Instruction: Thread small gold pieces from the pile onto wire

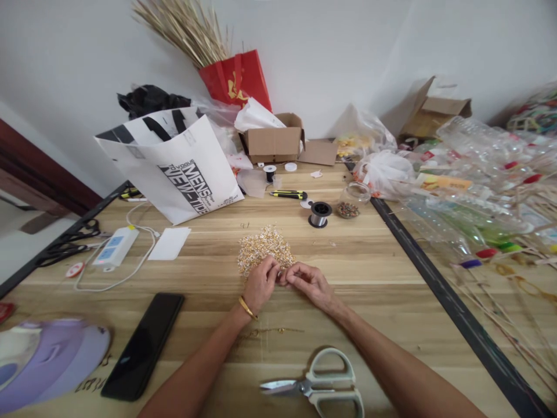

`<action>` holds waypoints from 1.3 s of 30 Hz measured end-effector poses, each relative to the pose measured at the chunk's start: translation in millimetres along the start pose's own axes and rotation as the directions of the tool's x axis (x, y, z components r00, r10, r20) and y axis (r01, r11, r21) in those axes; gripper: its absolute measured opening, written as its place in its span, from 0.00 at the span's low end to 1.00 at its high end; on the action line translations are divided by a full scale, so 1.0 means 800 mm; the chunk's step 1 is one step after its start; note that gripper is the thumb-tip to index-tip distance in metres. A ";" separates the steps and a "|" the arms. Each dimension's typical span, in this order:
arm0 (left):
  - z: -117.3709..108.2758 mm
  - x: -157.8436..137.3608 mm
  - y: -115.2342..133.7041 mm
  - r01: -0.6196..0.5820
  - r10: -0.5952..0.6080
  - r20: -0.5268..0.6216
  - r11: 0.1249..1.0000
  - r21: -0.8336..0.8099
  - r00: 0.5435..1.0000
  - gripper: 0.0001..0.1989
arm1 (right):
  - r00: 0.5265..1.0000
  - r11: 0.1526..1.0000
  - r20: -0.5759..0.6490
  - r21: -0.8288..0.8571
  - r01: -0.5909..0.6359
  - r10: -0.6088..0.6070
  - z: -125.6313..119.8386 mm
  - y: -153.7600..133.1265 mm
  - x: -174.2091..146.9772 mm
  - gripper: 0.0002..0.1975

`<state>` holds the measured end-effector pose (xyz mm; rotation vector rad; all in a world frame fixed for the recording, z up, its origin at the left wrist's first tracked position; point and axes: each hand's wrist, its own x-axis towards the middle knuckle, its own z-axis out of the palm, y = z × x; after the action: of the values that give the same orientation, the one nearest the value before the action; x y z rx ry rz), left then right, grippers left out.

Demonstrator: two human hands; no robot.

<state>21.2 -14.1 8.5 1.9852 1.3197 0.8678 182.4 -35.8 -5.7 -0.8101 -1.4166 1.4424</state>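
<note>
My left hand [261, 284], with a gold bangle [248, 308] at its wrist, is closed at the near edge of a pile of small gold and clear beads [265, 247]. Beside it, my right hand [310, 283] is pinched, its fingertips meeting those of the left. Whatever lies between the fingertips is too small to make out. Below the hands a thin gold chain [281, 331] lies on the wooden table. Nearer to me, between my forearms, is a pair of scissors [324, 386] with pale handles.
Behind the beads stand a wire spool [319, 214], a yellow-black utility knife [288, 194] and a jar of brown beads [351, 203]. A phone [143, 345], a power strip [115, 248] and a white paper bag [174, 168] are on the left. Plastic bottles [474, 174] crowd the right.
</note>
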 end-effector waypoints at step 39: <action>-0.010 0.002 -0.002 0.090 -0.080 0.042 0.873 -0.480 0.996 0.11 | 0.998 0.986 -0.062 -0.163 -0.042 0.032 0.000 0.012 0.003 0.12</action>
<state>14.2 -10.9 12.5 1.5291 1.0409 1.0156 179.8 -32.9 -14.5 -0.9799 -1.4965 1.3309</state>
